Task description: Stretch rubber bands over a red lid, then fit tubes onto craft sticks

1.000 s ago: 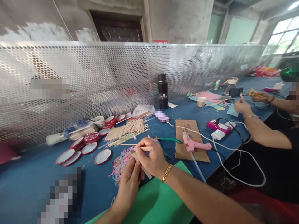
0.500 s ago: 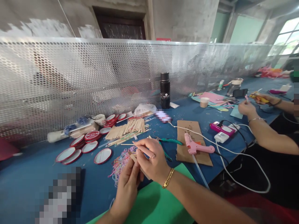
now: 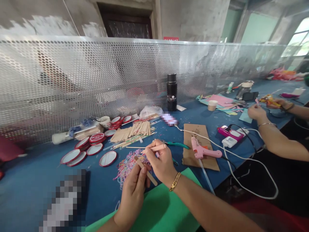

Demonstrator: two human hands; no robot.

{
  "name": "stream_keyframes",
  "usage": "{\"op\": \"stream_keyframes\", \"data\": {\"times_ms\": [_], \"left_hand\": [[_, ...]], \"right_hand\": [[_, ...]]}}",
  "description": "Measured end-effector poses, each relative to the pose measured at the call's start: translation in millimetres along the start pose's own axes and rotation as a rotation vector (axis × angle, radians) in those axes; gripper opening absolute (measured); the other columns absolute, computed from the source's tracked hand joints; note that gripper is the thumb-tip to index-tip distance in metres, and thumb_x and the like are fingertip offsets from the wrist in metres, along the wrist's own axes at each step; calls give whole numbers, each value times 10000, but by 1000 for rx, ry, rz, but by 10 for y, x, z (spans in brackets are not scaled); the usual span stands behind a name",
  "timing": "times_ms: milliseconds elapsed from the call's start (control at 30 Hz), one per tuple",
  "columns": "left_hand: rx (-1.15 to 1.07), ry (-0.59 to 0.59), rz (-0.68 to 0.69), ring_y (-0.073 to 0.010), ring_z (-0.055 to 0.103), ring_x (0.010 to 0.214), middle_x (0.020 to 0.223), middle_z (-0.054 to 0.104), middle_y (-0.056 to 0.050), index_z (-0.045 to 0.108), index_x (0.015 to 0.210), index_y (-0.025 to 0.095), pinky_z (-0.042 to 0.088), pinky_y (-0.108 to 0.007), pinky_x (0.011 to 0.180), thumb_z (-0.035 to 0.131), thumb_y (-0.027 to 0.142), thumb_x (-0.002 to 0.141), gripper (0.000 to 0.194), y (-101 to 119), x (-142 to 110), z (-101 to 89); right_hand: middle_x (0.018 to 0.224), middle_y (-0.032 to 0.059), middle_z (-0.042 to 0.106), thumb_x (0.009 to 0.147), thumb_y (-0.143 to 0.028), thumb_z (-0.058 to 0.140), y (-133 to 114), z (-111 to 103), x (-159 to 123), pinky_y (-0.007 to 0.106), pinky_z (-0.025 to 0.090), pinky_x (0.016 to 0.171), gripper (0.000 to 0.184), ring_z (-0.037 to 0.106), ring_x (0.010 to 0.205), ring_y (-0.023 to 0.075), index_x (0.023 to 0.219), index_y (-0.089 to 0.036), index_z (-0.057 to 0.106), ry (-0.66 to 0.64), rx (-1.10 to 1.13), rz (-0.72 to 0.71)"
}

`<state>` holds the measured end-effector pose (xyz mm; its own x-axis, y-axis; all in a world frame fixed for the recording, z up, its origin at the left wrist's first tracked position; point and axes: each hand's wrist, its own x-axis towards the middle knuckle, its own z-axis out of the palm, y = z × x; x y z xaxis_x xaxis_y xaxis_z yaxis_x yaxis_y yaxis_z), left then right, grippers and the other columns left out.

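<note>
My left hand [image 3: 135,182] is closed on a flat wooden craft stick [image 3: 152,178], which slants across the fingers with both ends showing. Close by on the right, my right hand [image 3: 161,161] grips a pale pencil [image 3: 159,148] between thumb and fingers, tilted across the hand. The pencil seems apart from the craft stick. A heap of small pastel loops [image 3: 123,170] lies just behind and left of both hands. Green sheets [image 3: 164,209] spread under my forearms. Teal-handled pliers [image 3: 177,145] are partly hidden behind my right hand.
A pink glue gun [image 3: 202,151] rests on cardboard [image 3: 188,138], its white cable looping rightward. Wooden sticks [image 3: 132,131] and red-rimmed lids [image 3: 107,159] lie at left. A black bottle [image 3: 172,93] stands by the perforated screen [image 3: 108,77]. Another person's hand [image 3: 256,112] works at right.
My right hand has drawn back to the right from the craft stick, and the pencil has turned so its tip no longer points over the stick. More of the craft stick shows.
</note>
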<state>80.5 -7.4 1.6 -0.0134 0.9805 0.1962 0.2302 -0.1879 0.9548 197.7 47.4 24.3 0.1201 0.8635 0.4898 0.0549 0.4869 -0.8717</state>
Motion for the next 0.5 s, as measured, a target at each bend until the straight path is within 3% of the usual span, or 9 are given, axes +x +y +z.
{"op": "stream_keyframes", "data": {"times_ms": [333, 500], "left_hand": [[-174, -13, -207, -105, 389, 465, 512, 506, 49, 652, 841, 193, 267, -202, 437, 668, 749, 771, 560, -43, 71, -90], [-198, -31, -256, -90, 357, 431, 493, 512, 57, 638, 853, 192, 234, -189, 413, 655, 764, 765, 579, -46, 72, -101]], "right_hand": [[594, -39, 602, 808, -316, 641, 33, -35, 15, 256, 479, 553, 111, 611, 562, 147, 794, -215, 598, 16, 214, 239], [586, -24, 584, 846, -314, 600, -34, -72, -25, 257, 478, 564, 208, 582, 555, 134, 667, -213, 568, -55, 208, 214]]}}
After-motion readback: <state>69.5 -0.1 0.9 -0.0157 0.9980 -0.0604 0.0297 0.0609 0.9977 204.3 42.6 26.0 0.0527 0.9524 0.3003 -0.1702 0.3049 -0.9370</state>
